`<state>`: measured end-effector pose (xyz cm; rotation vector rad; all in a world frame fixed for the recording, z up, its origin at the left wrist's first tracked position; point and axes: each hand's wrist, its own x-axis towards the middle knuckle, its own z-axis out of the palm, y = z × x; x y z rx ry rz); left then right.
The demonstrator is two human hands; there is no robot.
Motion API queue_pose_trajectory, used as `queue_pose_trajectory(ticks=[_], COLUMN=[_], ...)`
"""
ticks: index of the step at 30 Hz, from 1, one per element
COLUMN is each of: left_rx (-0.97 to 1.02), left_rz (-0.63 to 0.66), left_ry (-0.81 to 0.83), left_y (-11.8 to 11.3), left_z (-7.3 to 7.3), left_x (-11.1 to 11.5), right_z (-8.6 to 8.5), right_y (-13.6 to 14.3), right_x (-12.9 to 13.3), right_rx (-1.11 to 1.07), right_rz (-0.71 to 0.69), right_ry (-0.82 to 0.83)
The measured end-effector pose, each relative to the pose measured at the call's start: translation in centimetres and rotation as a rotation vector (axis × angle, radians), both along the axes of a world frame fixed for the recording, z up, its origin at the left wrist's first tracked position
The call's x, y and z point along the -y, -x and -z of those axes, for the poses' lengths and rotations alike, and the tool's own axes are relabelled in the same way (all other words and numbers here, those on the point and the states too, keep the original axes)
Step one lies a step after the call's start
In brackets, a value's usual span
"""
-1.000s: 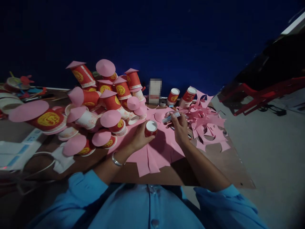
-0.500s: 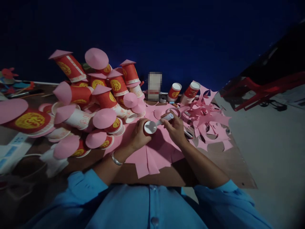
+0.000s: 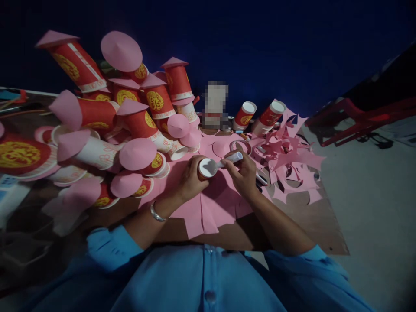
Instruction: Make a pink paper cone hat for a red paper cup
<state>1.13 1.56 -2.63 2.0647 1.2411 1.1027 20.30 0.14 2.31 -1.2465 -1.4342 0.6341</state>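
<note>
My left hand (image 3: 192, 177) wraps round a small red paper cup (image 3: 204, 174), whose white round end faces up. In my right hand (image 3: 242, 171) is a white glue tube (image 3: 234, 157), pinched between thumb and fingers. Its narrow tip points left and meets or nearly meets the cup's rim; exact contact is hard to see. Both hands are above overlapping pink paper sheets (image 3: 208, 212). Behind them lies a pink paper disc or cone (image 3: 221, 148), beside a roll of tape (image 3: 240, 147).
At left is a heap of red-and-white cups (image 3: 94, 117) with pink cone tops. Two cups (image 3: 245, 116) stand back right near pink paper offcuts (image 3: 292, 160). A blurred upright object (image 3: 216, 102) is at the back. Beyond the table's right edge stands a red stool (image 3: 344, 115).
The view has shifted, so the cup heap appears larger and further left. The left hand keeps the cup, and the glue tube's tip remains at its rim.
</note>
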Motion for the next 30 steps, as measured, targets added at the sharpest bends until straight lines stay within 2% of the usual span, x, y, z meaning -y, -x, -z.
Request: queue_pose_trajectory(ticks=[7, 14, 24, 30], left_rx=[0.003, 0.003, -0.047, -0.007], left_rz=[0.009, 0.023, 0.066, 0.102], left_ry=[-0.002, -0.004, -0.042, -0.159], left_y=[0.0, -0.2, 0.1, 0.0], left_z=[-0.1, 0.0, 0.2, 0.4], left_x=[0.0, 0.1, 0.2, -0.1], right_z=[0.3, -1.0, -0.1, -0.9], right_y=[0.1, 0.4, -0.1, 0.0], right_x=[0.0, 0.1, -0.6, -0.3], right_rx=[-0.103, 0.051, 0.048, 0.086], right_rz=[0.009, -0.006, 0.057, 0.021], right_ry=[0.019, -0.084, -0.013, -0.100])
